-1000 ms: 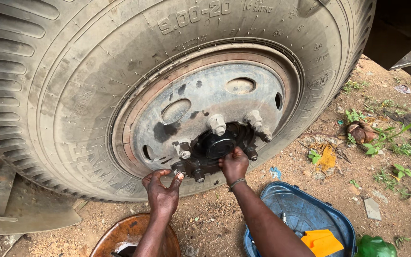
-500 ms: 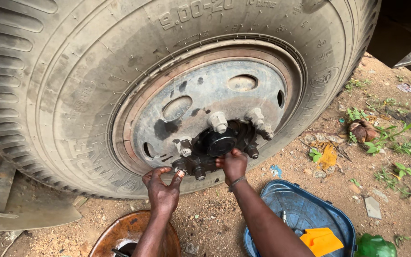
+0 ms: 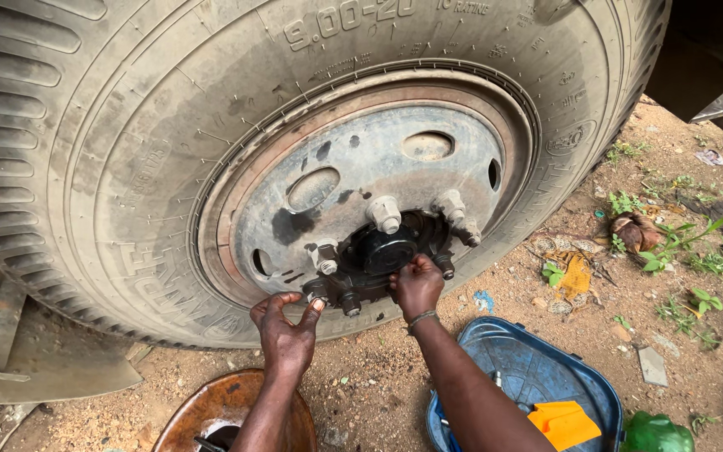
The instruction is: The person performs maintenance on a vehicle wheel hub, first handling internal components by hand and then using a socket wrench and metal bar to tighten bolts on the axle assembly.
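Grease-black hub (image 3: 382, 255) sat low in the middle of the wheel's grey steel rim (image 3: 361, 180), ringed by studs: pale, chalky nuts (image 3: 385, 213) capped the upper ones, while the lower ones looked dark and oily. The rim was streaked with rust at its edge and blotched with dark stains beside the hub, and two oval holes showed above it. Around the rim ran the big worn tyre (image 3: 110, 151), dusty, with raised lettering I could not make out cleanly.

My right hand (image 3: 417, 285) was pressed against the lower right of the hub, fingers curled onto its edge; whether they were gripping a part or only resting there, I could not tell, since the back of the hand covered the fingertips. My left hand (image 3: 286, 331) was just below and left of the hub, fingers spread and loose, thumb tip touching a dark stud nut (image 3: 318, 295) at the hub's lower left, not closed around anything.

Below the hub, on the dirt ground, a rusty round pan (image 3: 211, 410) was cut off by the frame's bottom edge and partly hidden by my left forearm. To the right of it, a blue plastic basin (image 3: 537, 377) held an orange piece (image 3: 564, 423), my right forearm crossing its rim. A green object (image 3: 654, 434) beside the basin was cropped too much to identify.
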